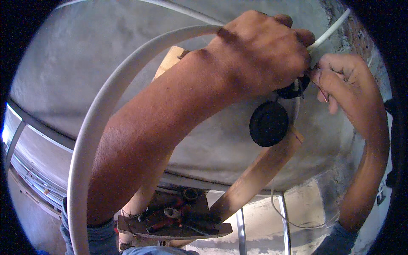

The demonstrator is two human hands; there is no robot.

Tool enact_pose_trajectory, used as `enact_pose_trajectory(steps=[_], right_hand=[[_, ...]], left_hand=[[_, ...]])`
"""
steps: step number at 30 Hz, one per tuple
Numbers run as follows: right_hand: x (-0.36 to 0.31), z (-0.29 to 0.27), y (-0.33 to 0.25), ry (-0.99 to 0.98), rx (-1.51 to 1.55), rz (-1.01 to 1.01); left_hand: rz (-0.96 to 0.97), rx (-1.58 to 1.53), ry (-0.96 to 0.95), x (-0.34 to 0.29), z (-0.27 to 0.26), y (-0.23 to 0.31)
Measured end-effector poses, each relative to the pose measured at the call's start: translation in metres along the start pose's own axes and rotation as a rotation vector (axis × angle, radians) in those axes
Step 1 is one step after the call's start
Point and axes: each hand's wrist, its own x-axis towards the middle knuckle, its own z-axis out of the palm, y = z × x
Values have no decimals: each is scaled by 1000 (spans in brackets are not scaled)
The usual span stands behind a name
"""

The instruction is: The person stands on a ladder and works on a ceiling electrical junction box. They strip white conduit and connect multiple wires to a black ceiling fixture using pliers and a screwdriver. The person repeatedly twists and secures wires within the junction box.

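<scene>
Clearly, the black disc is the handiest landmark, hanging face-on below the 2 hands. Up and to the right of it is a thin reddish wire, its long axis slanting down and rightward from beside the fingertips of the right hand. That hand is the nearer to the wire: its grip is narrow, thumb and fingers drawn together, apparently pinching the wire, although the exact contact is hidden.

Above the disc, the left hand is bent over with its fingers curled, its near edge almost meeting the right fingertips. I cannot tell what its grip holds, since the back of the hand covers it. Between that hand and the disc sits a dark round part, partly covered, with small pale bits at its right side.

As for edges, the left forearm crosses from lower left and closes off the disc's upper left; a thick white tube arcs outside it. A white rod runs out from the left hand, up and right of the disc. A wooden beam ends just below the disc's right side. Rightward, between the disc and the right forearm, the grey wall shows through a broad gap, the widest room at this height. Well below and left of the disc, a wooden platform carries tools.
</scene>
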Motion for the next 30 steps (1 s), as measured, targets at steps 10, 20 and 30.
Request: enact_pose_trajectory(steps=[10,20,30], right_hand=[[-11,13,5,-63,489,323],[-37,40,16,164,288,0],[-42,44,-9,351,-1169,-455]], left_hand=[[38,25,-56,1,-11,1],[58,32,-28,-1,-4,3],[63,51,24,-7,-1,5]])
